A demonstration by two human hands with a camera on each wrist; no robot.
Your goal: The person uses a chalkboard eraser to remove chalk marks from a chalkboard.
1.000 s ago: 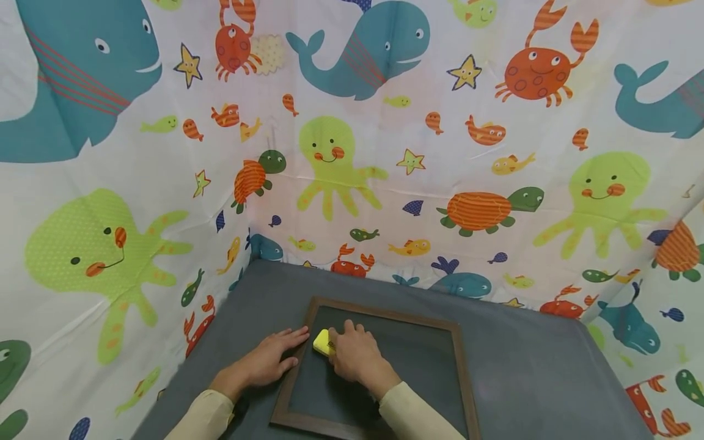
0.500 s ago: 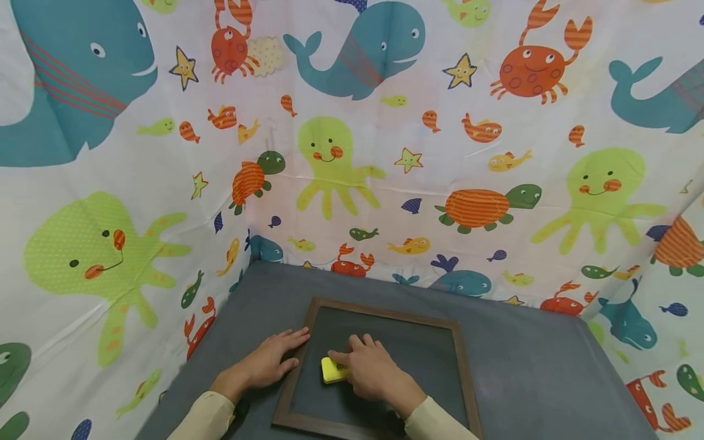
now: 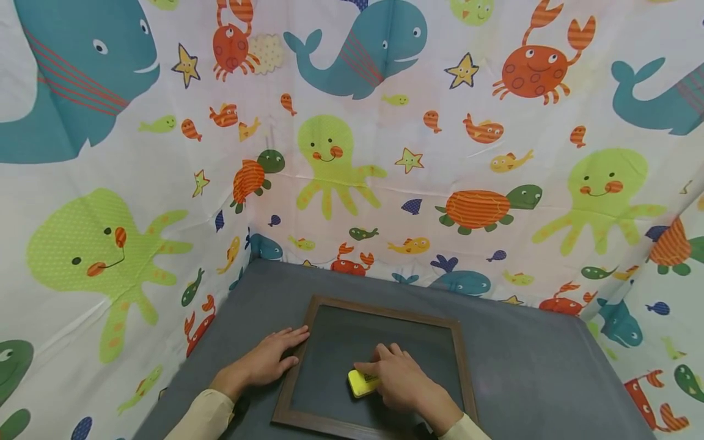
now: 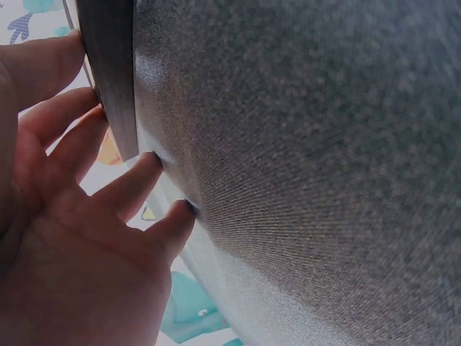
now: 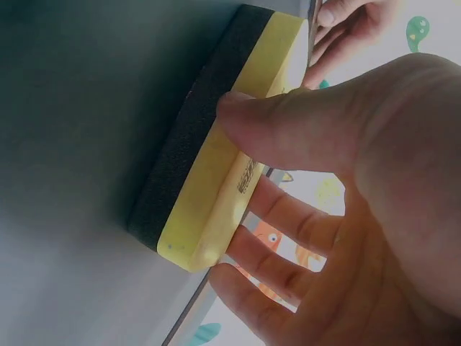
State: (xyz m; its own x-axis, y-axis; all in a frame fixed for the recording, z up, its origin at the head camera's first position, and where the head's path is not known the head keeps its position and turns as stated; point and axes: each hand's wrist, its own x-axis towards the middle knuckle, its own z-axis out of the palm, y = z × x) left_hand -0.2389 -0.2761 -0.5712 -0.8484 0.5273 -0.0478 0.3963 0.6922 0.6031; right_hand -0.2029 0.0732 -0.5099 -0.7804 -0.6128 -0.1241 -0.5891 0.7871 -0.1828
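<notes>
A blackboard (image 3: 330, 342) in a brown wooden frame lies on the grey table. My right hand (image 3: 404, 379) grips a yellow eraser (image 3: 362, 384) against the board's surface, a little below its middle. In the right wrist view the eraser (image 5: 209, 173) shows a black felt side toward the board, with my thumb along one side and the fingers on the other. My left hand (image 3: 266, 357) lies at the frame's left edge, fingers extended. In the left wrist view, its fingertips (image 4: 148, 162) touch the wooden frame (image 4: 112, 72) and the grey cloth beside it.
Grey cloth (image 3: 539, 379) covers the table around the board. A white curtain (image 3: 385, 134) printed with sea animals hangs behind the table and along both sides.
My right hand has moved the eraser from the board's upper left toward the lower middle, to the right and nearer to me. The left hand has stayed in place.
</notes>
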